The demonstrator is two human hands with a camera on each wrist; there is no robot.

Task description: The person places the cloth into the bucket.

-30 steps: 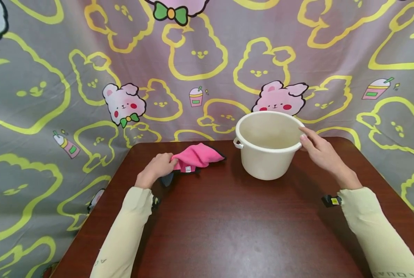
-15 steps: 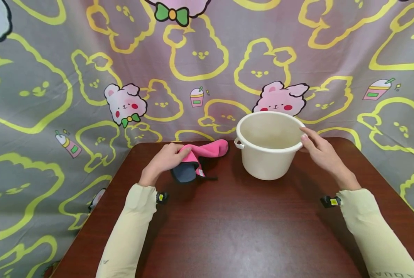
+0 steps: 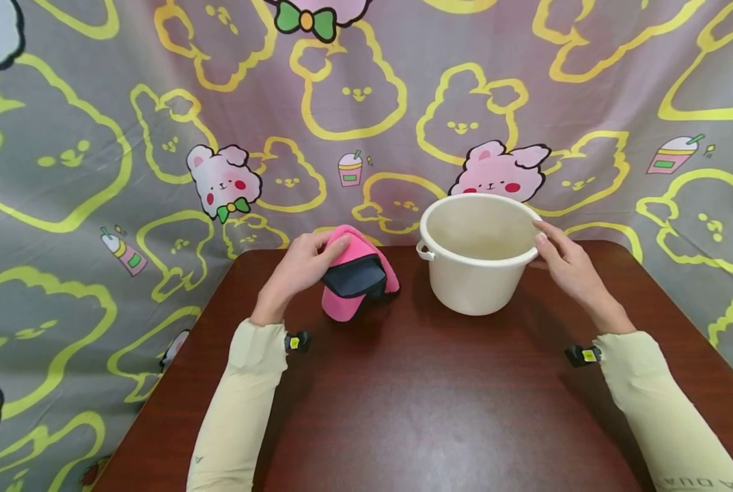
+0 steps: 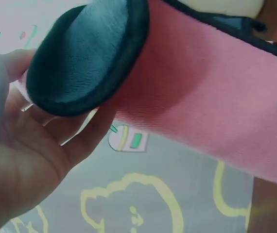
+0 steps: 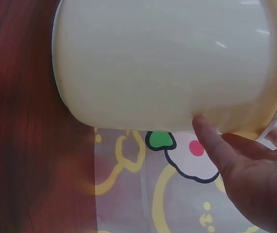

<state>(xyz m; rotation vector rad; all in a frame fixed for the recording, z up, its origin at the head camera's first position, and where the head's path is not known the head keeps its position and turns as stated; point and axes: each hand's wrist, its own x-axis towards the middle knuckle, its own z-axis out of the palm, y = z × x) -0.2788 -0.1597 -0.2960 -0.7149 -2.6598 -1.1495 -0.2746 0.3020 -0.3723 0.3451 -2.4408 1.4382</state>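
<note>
At the left back of the table, my left hand (image 3: 301, 268) grips a pink cloth (image 3: 356, 242) with a dark blue underside and black edging. The cloth hangs folded from the fingers, its dark side partly turned outward. In the left wrist view, its dark part (image 4: 87, 58) lies above the fingers, and a long pink stretch runs off to the right. A cream plastic bucket (image 3: 473, 287) stands upright right of the cloth. My right hand (image 3: 570, 270) touches the bucket's right rim with nearly straight fingers. In the right wrist view, one fingertip (image 5: 200, 121) rests on its outer wall.
Dark brown wood makes up the table (image 3: 427, 396). A grey curtain (image 3: 366, 89) printed with yellow outlines and bears hangs right behind it. The bucket's small white handle lug (image 3: 425, 252) faces the cloth. Each wrist carries a small black camera (image 3: 297, 342).
My left hand has lifted and drawn the pink cloth up and slightly right, and more of its dark side shows. The bucket and right hand have stayed in place.
</note>
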